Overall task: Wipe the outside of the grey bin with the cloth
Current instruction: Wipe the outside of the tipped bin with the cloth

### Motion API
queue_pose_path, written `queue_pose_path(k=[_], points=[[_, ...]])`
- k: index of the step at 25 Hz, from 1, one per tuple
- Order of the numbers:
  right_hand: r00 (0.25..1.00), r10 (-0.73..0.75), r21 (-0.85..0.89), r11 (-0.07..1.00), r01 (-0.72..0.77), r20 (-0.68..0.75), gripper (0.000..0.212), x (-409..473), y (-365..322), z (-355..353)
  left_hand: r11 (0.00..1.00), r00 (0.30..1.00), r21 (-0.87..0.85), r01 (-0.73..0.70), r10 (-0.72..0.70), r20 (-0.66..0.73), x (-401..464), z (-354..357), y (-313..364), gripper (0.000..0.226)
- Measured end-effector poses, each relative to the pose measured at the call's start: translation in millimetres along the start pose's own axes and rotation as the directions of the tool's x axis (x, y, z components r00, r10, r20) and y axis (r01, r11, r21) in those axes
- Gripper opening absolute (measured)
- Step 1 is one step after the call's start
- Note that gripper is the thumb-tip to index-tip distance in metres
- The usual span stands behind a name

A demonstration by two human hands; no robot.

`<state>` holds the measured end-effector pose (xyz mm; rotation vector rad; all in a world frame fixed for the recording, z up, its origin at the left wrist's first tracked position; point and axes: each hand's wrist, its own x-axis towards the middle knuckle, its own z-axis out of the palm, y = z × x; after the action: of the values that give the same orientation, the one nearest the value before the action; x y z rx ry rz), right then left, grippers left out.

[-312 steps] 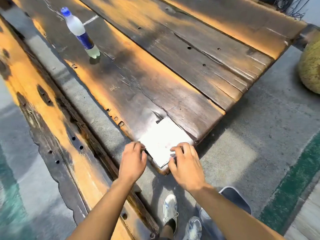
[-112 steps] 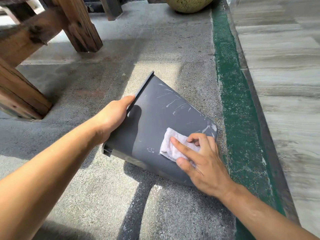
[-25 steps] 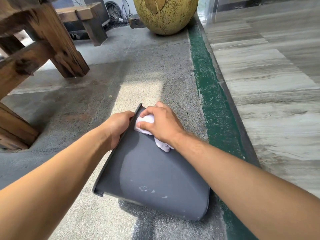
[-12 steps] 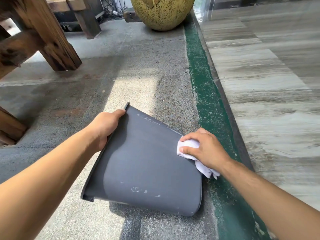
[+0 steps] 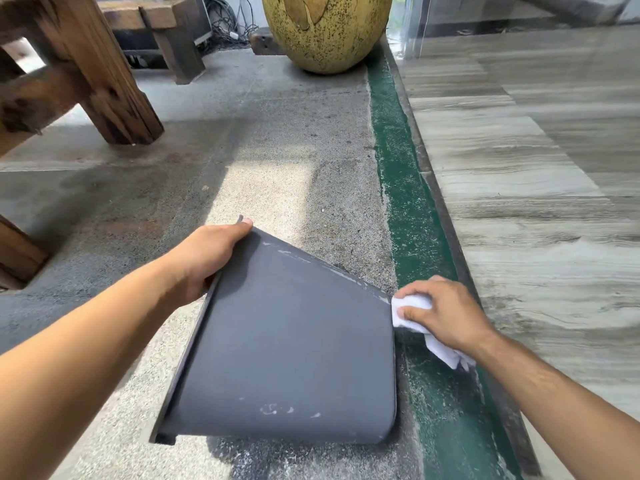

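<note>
Left hand (image 5: 204, 258) clamped on the rim of the bin (image 5: 291, 358), right hand (image 5: 446, 317) bunched around the cloth (image 5: 412, 306) and pressing it to the bin's far right corner. Bin tipped on its side on the concrete floor (image 5: 277, 140), base beside a green strip (image 5: 408, 209). Beyond, wooden legs (image 5: 104, 81) and a speckled yellow pot (image 5: 325, 29).

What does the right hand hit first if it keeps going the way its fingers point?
The fingers of the right hand point left, pressing the white cloth against the grey bin at its base corner. Going straight on, it likely meets that bin wall at once, through the cloth.
</note>
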<state>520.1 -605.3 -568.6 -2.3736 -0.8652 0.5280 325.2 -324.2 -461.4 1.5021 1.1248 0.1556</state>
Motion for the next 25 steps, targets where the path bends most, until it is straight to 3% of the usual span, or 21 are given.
queue_pose_path(k=[6, 9, 12, 15, 18, 25], points=[[0.953, -0.275, 0.263, 0.917, 0.3, -0.127, 0.023, 22.5, -123.0, -21.2, 0.988, 0.99, -0.135, 0.072, -0.054, 0.134, -15.6, -4.1, 9.5, 0.039], [0.909, -0.41, 0.23, 0.879, 0.417, -0.079, 0.022, 29.1, -181.0, -17.1, 0.987, 0.976, -0.128, 0.102, -0.074, 0.204, -23.5, -0.9, 12.8, 0.062], [0.886, -0.463, 0.122, 0.878, 0.463, -0.035, 0.022, 28.7, -210.9, 0.1, 0.994, 0.995, -0.106, 0.043, -0.033, 0.094, -27.8, 6.3, 14.8, 0.053], [0.894, -0.445, 0.063, 0.892, 0.448, -0.056, 0.023, 24.9, -216.1, 11.6, 0.999, 0.999, -0.028, -0.014, 0.013, -0.034, -28.8, 11.1, 14.2, 0.041], [0.893, -0.447, 0.018, 0.894, 0.448, -0.042, 0.023, 17.9, -205.0, 10.7, 0.999, 0.996, 0.032, -0.026, 0.029, -0.088, -29.4, 11.6, 10.7, 0.047], [0.946, -0.318, 0.016, 0.948, 0.318, 0.066, 0.019, -5.5, -117.8, -6.2, 1.0, 0.993, -0.001, -0.01, 0.01, -0.116, -30.9, 4.2, 4.5, 0.056]])
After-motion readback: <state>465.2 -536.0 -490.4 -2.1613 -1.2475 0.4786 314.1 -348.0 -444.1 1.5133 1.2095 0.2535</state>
